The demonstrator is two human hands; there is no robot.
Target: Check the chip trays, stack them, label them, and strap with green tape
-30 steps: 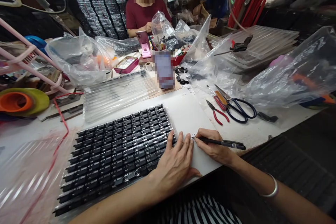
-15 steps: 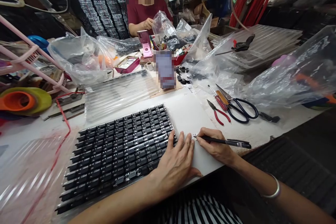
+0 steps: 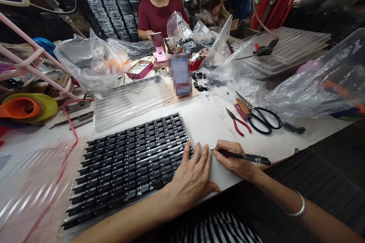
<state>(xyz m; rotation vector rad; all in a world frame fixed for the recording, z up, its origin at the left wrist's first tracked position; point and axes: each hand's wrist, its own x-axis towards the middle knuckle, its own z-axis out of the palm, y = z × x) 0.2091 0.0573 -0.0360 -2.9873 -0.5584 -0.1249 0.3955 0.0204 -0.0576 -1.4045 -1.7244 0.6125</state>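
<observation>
My left hand [image 3: 194, 172] lies flat with its fingers spread, across the right edge of a tray of black parts [image 3: 131, 159] and the white sheet [image 3: 205, 121] beside it. In my right hand [image 3: 232, 157] is a black pen [image 3: 248, 157], gripped near its tip. The tip touches the white surface just right of my left fingertips, by some small dark marks [image 3: 211, 146]. The black parts sit in close rows in the clear tray.
Beyond my right hand lie red pliers [image 3: 238, 122], a screwdriver [image 3: 241, 110] and scissors [image 3: 261, 117]. An unfilled clear tray [image 3: 131, 100] is behind the full one. Plastic bags [image 3: 88, 60] lie further back. Across the table sits a person in a dark red shirt [image 3: 162, 11].
The pen's rear end has dipped slightly and moved a little left. The person opposite has lowered a hand from the plastic bag. My left hand stays in place.
</observation>
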